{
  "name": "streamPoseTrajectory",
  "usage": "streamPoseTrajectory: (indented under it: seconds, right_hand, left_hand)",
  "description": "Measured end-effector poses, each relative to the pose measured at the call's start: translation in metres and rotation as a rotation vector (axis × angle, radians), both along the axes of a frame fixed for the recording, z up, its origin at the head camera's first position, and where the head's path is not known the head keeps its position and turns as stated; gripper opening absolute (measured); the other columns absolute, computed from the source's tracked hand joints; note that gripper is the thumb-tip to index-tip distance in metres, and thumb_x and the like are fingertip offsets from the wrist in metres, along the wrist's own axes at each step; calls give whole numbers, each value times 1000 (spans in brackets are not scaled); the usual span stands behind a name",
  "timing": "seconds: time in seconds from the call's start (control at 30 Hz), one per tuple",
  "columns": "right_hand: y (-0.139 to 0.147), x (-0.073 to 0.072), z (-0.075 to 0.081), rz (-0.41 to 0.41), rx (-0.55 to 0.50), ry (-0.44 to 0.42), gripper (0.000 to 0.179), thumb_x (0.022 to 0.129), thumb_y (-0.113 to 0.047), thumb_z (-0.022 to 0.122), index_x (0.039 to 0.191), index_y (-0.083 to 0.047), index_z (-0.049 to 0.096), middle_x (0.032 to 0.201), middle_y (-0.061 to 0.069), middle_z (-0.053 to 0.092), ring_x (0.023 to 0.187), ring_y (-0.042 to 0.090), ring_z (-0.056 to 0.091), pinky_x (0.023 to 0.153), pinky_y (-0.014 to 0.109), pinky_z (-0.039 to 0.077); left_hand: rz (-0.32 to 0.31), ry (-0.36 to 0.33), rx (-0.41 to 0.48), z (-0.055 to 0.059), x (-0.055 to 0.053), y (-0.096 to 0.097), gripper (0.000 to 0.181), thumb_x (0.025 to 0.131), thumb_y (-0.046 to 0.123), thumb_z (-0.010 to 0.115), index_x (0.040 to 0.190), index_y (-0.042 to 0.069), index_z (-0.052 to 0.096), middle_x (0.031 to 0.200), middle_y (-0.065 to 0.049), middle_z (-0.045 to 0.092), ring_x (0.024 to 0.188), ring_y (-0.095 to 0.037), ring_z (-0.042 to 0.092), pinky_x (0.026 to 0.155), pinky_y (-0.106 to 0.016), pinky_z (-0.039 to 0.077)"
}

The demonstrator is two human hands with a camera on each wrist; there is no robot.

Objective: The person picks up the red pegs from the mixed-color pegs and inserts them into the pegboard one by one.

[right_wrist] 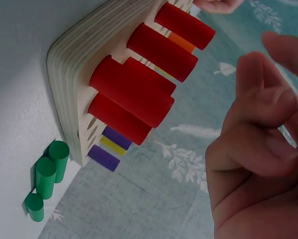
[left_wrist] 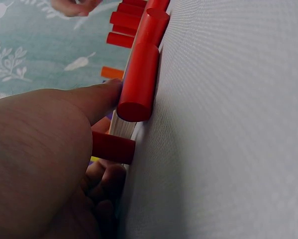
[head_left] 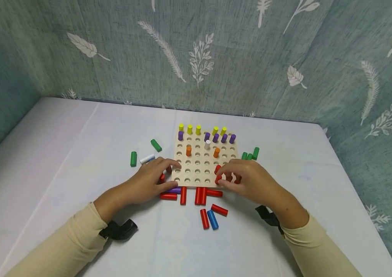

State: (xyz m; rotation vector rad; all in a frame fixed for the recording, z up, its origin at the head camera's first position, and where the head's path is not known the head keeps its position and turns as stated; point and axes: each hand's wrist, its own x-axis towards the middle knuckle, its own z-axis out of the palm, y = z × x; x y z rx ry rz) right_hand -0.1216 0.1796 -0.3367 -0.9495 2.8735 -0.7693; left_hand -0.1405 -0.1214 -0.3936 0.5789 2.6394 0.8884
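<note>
A wooden pegboard [head_left: 197, 165] lies on the table, with several red pegs [right_wrist: 161, 52] standing upright near its front right corner. My right hand [head_left: 248, 177] hovers over those pegs with its fingers loosely bent. In the right wrist view, a gap shows between the right fingers [right_wrist: 250, 74] and the pegs, and nothing is held. At the front left corner, my left hand [head_left: 147, 181] rests against the board, its thumb [left_wrist: 101, 97] stretched along the front edge and its forefinger over the left side. Beside that hand, a red peg [left_wrist: 114, 147] is partly covered by it.
Yellow pegs [head_left: 190, 129] and purple pegs [head_left: 215, 137] stand in the back rows, with orange pegs [head_left: 216, 152] and a white peg [head_left: 207, 144] nearer. Loose red pegs [head_left: 201, 196] and a blue peg [head_left: 212, 219] lie in front. Green pegs [head_left: 133, 159] lie left and right.
</note>
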Motion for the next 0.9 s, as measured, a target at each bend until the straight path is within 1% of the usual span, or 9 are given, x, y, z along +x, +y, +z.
streamPoseTrajectory:
  seconds: [0.1, 0.23, 0.33, 0.47, 0.53, 0.73, 0.9]
  right_hand:
    - [0, 0, 2, 22, -15, -45, 16, 86, -19, 80, 101, -14, 76, 79, -9, 63, 68, 12, 56, 58, 20, 49]
    - [0, -1, 2, 72, -30, -113, 17, 86, -17, 79, 102, -13, 75, 81, -8, 67, 66, 10, 56, 58, 20, 50]
    - [1, 0, 2, 102, -26, -213, 16, 88, -17, 77, 103, -14, 74, 83, -8, 70, 68, 11, 57, 60, 21, 51]
    - [0, 0, 1, 105, 24, -336, 17, 88, -19, 77, 105, -17, 75, 85, -12, 69, 70, 11, 58, 62, 23, 52]
    - [-2, 0, 1, 115, 55, -374, 16, 88, -20, 77, 104, -20, 75, 84, -13, 68, 71, 11, 58, 62, 23, 53]
    - [-4, 3, 0, 137, 118, -452, 16, 87, -22, 78, 103, -21, 74, 80, -14, 65, 73, 10, 58, 63, 25, 54]
    - [-5, 4, -4, 145, 160, -477, 23, 86, -22, 79, 108, -21, 74, 81, -16, 65, 73, 9, 58, 64, 25, 53]
  left_hand:
    - [2, 6, 2, -1, 0, 0, 52, 91, 36, 74, 137, 33, 49, 122, -1, 56, 109, -19, 52, 89, -40, 51]
    - [5, 17, 1, -1, 0, -1, 53, 90, 36, 74, 137, 33, 49, 122, -1, 57, 109, -19, 52, 90, -41, 50]
    - [3, 5, -2, -1, 1, -1, 53, 91, 36, 74, 137, 32, 49, 122, -1, 57, 110, -19, 52, 90, -40, 50]
    - [4, 2, -5, 0, 2, 0, 53, 91, 36, 73, 138, 33, 48, 122, -1, 56, 110, -19, 51, 90, -40, 50]
    - [10, 5, -3, 1, 2, 0, 53, 91, 36, 74, 138, 33, 48, 122, -1, 56, 109, -19, 51, 90, -40, 51]
    - [12, -3, -8, -1, 2, 0, 54, 90, 36, 74, 137, 33, 49, 123, -1, 57, 109, -19, 52, 90, -39, 52]
    - [11, 3, -10, -1, 2, 1, 54, 90, 37, 74, 138, 33, 48, 122, -1, 57, 108, -19, 52, 89, -39, 52]
